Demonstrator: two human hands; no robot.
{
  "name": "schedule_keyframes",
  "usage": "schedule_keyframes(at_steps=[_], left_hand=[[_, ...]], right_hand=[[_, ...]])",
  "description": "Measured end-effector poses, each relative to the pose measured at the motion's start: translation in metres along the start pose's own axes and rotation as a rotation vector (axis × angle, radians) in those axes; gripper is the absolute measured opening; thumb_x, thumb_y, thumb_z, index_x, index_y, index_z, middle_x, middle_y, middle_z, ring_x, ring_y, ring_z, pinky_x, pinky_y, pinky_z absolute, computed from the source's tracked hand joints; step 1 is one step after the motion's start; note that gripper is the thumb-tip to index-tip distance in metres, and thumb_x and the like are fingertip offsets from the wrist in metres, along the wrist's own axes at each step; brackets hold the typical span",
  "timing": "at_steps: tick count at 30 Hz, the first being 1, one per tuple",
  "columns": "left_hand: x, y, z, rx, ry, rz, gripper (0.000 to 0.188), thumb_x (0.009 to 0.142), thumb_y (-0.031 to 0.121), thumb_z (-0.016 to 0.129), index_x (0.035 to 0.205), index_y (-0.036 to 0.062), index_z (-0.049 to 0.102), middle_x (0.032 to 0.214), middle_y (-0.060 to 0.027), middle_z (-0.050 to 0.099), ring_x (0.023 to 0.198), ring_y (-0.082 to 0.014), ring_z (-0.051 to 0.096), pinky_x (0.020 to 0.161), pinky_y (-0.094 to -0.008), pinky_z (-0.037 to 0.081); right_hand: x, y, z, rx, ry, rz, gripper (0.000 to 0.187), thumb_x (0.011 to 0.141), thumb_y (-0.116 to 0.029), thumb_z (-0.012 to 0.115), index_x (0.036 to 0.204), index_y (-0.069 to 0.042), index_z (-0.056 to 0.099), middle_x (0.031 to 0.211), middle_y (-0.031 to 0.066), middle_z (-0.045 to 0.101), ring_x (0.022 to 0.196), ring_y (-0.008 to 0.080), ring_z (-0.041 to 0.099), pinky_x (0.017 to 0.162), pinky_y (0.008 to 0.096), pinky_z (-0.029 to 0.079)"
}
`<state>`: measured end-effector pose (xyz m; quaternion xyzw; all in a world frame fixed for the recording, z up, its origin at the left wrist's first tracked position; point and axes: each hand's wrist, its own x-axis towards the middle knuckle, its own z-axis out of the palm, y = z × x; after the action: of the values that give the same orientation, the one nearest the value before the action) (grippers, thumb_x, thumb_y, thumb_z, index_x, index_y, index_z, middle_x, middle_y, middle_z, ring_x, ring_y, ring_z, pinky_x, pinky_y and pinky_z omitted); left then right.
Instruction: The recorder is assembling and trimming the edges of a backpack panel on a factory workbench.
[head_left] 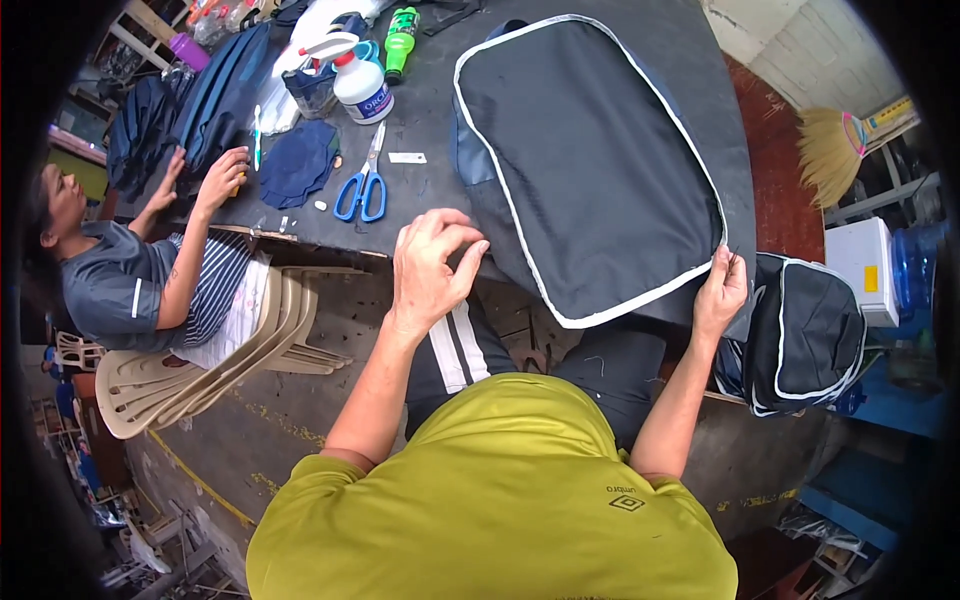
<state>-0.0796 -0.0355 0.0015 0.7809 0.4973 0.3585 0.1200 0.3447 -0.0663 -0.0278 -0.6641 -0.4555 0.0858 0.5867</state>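
Note:
A large black bag (610,170) with white piping (530,255) around its panel lies on the dark table in front of me. At its near right corner my right hand (722,290) is closed, thumb and fingers pinching the piped edge. A tiny dark strand or object shows at those fingertips, too small to name. Beside the bag's near left side, my left hand (435,260) is raised with curled fingers, thumb and forefinger tips brought together. Whatever may be between them cannot be made out. Blue-handled scissors (362,185) lie left of the bag.
Left on the table (430,120) are a spray bottle (360,88), a green bottle (401,45) and round blue fabric pieces (300,165). A co-worker (150,270) sits by stacked plastic chairs (210,370). Another black bag (815,335) and a broom (832,150) stand right.

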Motion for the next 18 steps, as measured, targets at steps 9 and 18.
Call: schedule_keyframes(at_steps=[9, 18], left_hand=[[0.022, 0.043, -0.014, -0.032, 0.045, 0.367, 0.054, 0.074, 0.005, 0.082, 0.126, 0.0191, 0.080, 0.144, -0.0093, 0.066, 0.138, -0.0368, 0.058, 0.113, -0.0517, 0.044], [0.007, 0.034, 0.000, -0.020, -0.092, 0.414, 0.035, 0.070, 0.008, 0.086, 0.103, 0.0211, 0.085, 0.128, -0.0016, 0.074, 0.138, -0.0338, 0.059, 0.115, -0.0563, 0.039]], right_hand=[[0.000, -0.005, 0.006, 0.041, 0.005, 0.020, 0.033, 0.114, -0.021, 0.067, 0.088, -0.003, 0.063, 0.081, -0.0087, 0.051, 0.078, 0.0020, 0.043, 0.067, 0.0218, 0.037], [-0.035, -0.054, -0.023, -0.178, -0.458, -0.371, 0.012, 0.101, -0.007, 0.078, 0.108, 0.002, 0.083, 0.099, 0.0064, 0.082, 0.089, 0.0100, 0.069, 0.074, 0.0246, 0.050]])
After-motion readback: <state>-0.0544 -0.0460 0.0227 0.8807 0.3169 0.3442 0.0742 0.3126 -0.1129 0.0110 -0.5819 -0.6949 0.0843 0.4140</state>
